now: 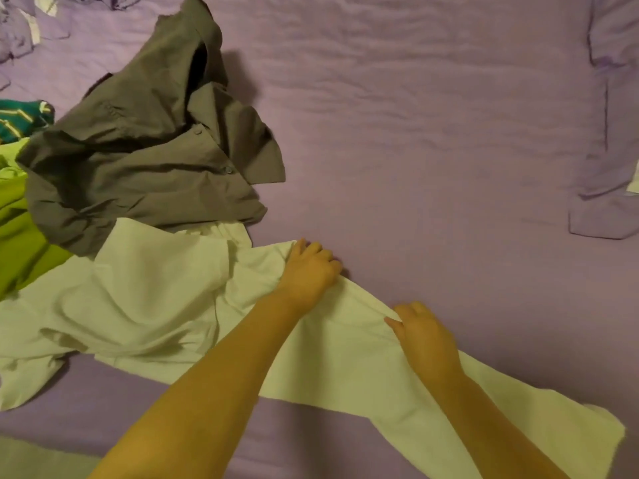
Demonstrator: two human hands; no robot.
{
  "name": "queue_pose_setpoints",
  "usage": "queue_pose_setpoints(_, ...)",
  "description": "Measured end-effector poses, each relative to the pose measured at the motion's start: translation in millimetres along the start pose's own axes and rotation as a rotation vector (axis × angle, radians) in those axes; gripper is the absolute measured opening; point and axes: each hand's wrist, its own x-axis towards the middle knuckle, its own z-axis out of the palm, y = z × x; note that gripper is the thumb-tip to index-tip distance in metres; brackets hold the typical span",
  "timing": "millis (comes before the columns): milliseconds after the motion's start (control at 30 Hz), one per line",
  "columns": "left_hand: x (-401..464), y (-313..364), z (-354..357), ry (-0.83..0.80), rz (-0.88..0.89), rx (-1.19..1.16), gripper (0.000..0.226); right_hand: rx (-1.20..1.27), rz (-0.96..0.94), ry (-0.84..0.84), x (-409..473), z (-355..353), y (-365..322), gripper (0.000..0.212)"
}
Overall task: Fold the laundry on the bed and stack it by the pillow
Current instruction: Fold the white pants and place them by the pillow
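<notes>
- The white garment (145, 305) lies spread on the purple bed (432, 133), close to the person, with one long part reaching out to the right.
- The left hand (307, 271) curls its fingers over the far edge of that long part and holds it.
- The right hand (425, 335) pinches the same edge a bit further along, with the thumb on top of the cloth.
- I think the step now is to pull this long part flat and straight, so that it can be folded.
- To do it well, both hands should hold the edge tight and pull it gently away from each other, so the bumps go out.
- The cloth is soft and floppy, so it will sag wherever no hand holds it.
- The middle of the white garment is bunched and wrinkly, and it needs smoothing with a flat hand before any fold.
- A crumpled grey shirt (145, 150) lies on the far corner of the white garment, so a hard pull could drag it along. It is better to slide the white one out slowly.
- A bright green cloth (17, 229) and a dark green striped one (20, 122) wait at the left.
- The pillow (608, 133) is at the far right, well apart from the hands, and I see no folded stack beside it.
</notes>
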Motion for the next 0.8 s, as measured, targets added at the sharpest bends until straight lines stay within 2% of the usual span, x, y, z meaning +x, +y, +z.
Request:
queue_pose_setpoints(167, 18.3, 8.3, -9.7, 0.112, -0.214, -0.070, 0.030, 0.079, -0.033, 0.205, 35.6, -54.8, 26.9, 0.032)
queue_pose_setpoints(233, 27.1, 20.4, -7.0, 0.134, -0.316, -0.082, 0.030, 0.053, -0.077, 0.199, 53.0, -66.2, 32.8, 0.031)
queue_pose_setpoints(300, 30.5, 38.5, -0.2, 0.160, -0.352, -0.125, 0.034, 0.043, -0.094, 0.121, 60.7, -66.7, 42.2, 0.032)
queue_pose_setpoints(433, 20.9, 88.8, 19.7, 0.125, -0.223, -0.161, 0.055, -0.059, -0.116, 0.051, 37.0, -52.8, 81.3, 0.045)
queue_pose_setpoints(500, 13.1, 113.7, 25.4, 0.122, -0.170, -0.225, 0.056, -0.113, -0.112, 0.088, 18.4, -43.7, 103.2, 0.048)
queue_pose_setpoints(567, 10.1, 133.1, 28.4, 0.111, -0.145, -0.273, 0.052, -0.041, -0.143, 0.191, 1.7, -37.1, 120.6, 0.052)
queue_pose_setpoints(633, 11.1, 143.8, 29.3, 0.073, -0.134, -0.271, 0.053, 0.050, -0.171, 0.294, -9.5, -32.9, 132.5, 0.066)
queue_pose_setpoints(700, 14.4, 148.9, 28.1, 0.048, -0.092, -0.255, 0.059, 0.000, -0.104, 0.240, -17.2, -32.1, 136.4, 0.083)
queue_pose_setpoints(733, 16.2, 151.0, 26.5, 0.048, -0.062, -0.257, 0.062, -0.035, -0.031, 0.195, -18.7, -33.5, 139.8, 0.083)
queue_pose_setpoints(800, 20.5, 155.3, 22.4, 0.066, -0.020, -0.275, 0.067, -0.077, 0.059, 0.159, -9.0, -40.0, 153.1, 0.068)
